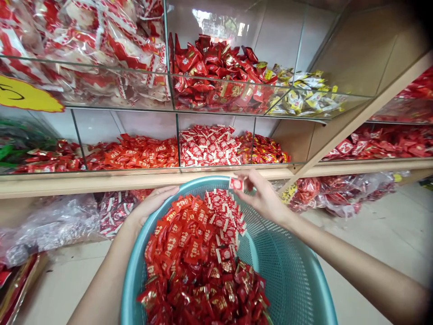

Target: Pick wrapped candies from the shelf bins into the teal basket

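Observation:
A teal plastic basket (291,266) with a perforated wall holds small wrapped sweets in separate heaps. Orange-red packets (182,225) lie on the left, red-and-white packets (225,216) at the far side, and dark red shiny sweets (209,293) nearest me. My left hand (152,205) holds the basket from outside at its far left rim, fingers along the edge and partly hidden. Above the far right rim, my right hand (259,194) pinches one red-and-white candy packet (236,184) between thumb and fingers.
Just beyond the basket runs a wooden shelf edge (101,183). Glass-fronted compartments hold red-and-white sweets (209,146), orange-red sweets (142,152) and larger red sweets (216,76) above. Clear plastic bags (67,221) lie below on the tiled floor (382,239).

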Motion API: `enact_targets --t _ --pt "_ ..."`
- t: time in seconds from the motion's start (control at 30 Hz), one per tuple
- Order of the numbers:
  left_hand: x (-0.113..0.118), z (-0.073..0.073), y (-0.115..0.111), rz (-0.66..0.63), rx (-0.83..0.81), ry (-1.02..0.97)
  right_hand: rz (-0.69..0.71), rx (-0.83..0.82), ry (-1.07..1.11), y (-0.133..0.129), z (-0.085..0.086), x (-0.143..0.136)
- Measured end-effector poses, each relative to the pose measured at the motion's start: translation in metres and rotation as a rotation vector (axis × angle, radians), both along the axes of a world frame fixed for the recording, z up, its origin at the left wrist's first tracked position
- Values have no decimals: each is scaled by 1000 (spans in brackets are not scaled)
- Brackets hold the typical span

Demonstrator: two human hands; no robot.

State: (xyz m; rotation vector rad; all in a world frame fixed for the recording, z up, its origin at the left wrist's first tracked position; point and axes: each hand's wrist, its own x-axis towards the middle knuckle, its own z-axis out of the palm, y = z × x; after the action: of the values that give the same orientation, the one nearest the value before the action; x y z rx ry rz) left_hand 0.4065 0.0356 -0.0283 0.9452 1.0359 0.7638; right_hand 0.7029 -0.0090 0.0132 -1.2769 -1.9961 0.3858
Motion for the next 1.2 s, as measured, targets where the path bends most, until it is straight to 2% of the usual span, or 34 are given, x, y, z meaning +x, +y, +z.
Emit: enact_targets --t 0.13,0.27,0.47,0.63,0.77,0.9,1.03,1.1,1.2 --pt "1 -1 1 12 31 24 65 -188 -85 -38 -23 10" --pt "2 -2 1 5 34 30 52 -296 -159 -51 -33 -3" --pt "0 -4 0 -26 -18 -36 97 -238 -238 -45 -35 -33" --pt "-2 -3 1 -16 -47 -37 27 -181 -423 -39 -44 -44" --pt "-3 -4 2 -24 -56 -43 -3 -100 -460 -35 -34 -42" --pt "-5 -8 3 -24 -36 -67 -25 54 -383 -7 -1 -36" --pt "-4 -10 3 -18 -20 -79 -85 168 -382 50 32 -31" --pt "-4 -9 3 -15 -10 -83 -121 151 -467 81 40 -30" --pt "-4 -7 2 -9 -4 -90 -184 32 -624 114 42 -31"
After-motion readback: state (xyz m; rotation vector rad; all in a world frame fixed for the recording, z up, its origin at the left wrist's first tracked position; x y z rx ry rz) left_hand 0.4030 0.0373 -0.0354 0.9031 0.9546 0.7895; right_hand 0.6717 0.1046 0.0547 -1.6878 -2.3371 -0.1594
